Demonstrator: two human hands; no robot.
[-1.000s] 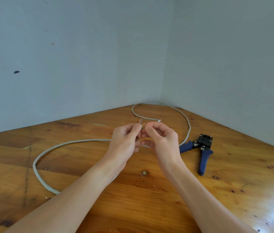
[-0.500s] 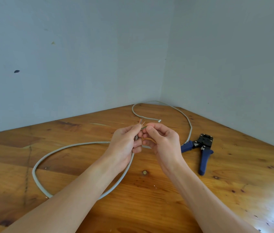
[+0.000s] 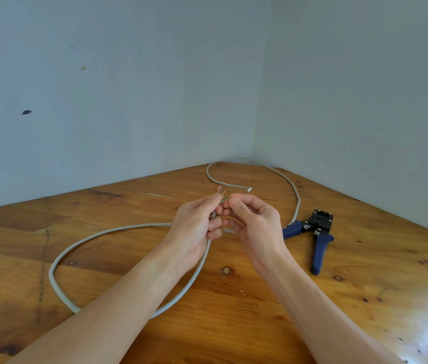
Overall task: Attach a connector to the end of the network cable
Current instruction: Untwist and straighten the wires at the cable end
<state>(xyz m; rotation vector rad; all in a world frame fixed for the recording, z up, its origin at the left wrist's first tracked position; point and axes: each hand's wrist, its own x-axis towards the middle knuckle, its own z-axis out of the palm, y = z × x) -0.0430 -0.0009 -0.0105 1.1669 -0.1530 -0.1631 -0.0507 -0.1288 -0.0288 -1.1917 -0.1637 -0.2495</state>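
Wooden table (image 3: pixel 260 324) filled the lower half, grey walls (image 3: pixel 102 88) behind meeting in a corner at 12 o'clock. Grey network cable (image 3: pixel 108 232) lay in a big loop at 9 o'clock of the hands, a second run curving off to 1 o'clock, its far cut end (image 3: pixel 249 189) lying on the table just beyond the hands. Blue-handled crimping tool (image 3: pixel 315 236) lay flat at 3 o'clock of the hands, apart from them, one handle touching the cable run. Left hand (image 3: pixel 194 229) held the cable's near end, fingers curled round the jacket. Right hand (image 3: pixel 257 222) close beside it, thumb and forefinger pinching at the bared wires (image 3: pixel 220 191), which fanned out toward 12 o'clock; exact wire held too small to tell.
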